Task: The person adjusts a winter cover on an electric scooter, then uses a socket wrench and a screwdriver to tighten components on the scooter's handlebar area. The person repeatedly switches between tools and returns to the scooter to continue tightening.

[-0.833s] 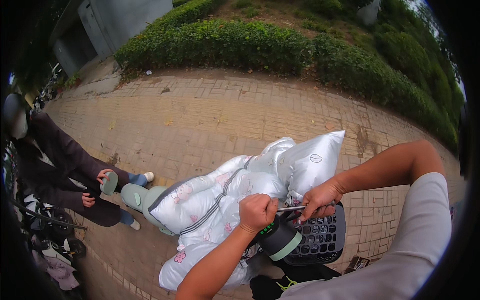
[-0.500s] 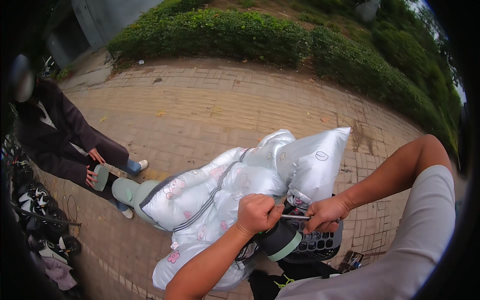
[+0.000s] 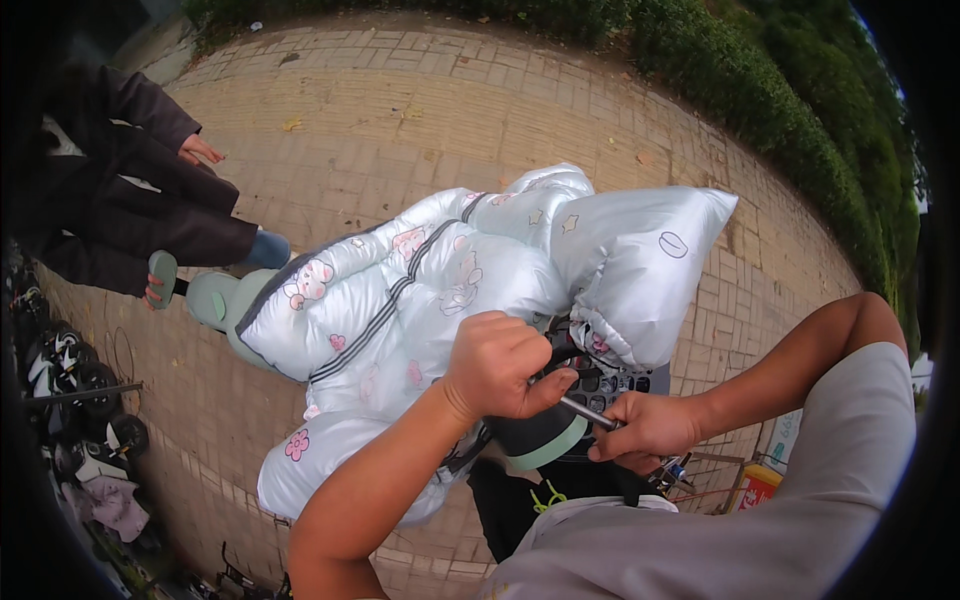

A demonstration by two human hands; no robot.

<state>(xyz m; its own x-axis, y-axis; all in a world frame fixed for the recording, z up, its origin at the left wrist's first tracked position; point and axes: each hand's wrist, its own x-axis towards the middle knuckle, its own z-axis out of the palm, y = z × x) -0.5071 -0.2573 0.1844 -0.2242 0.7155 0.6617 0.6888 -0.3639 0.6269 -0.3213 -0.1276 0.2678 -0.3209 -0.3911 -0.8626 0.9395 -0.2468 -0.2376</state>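
I am looking down on a brick-paved path (image 3: 420, 110) edged by a green hedge (image 3: 780, 90) along the top and right. In the middle stands a pale green scooter (image 3: 215, 300) wrapped in a shiny silver quilted cover (image 3: 400, 300) with small cartoon prints. My left hand (image 3: 500, 365) is closed into a fist at the near end of the scooter, just under the cover's puffed right flap, gripping what looks like the handlebar grip; the part inside the fist is hidden from me. My right hand (image 3: 645, 430) is curled around a thin metal lever (image 3: 585, 412) that runs between the two hands. Below them sits a dark round part with a green rim (image 3: 540, 445). At the far left a person in dark clothes (image 3: 110, 190) stands beside the scooter's front, and parked scooters (image 3: 70, 400) line the left edge.
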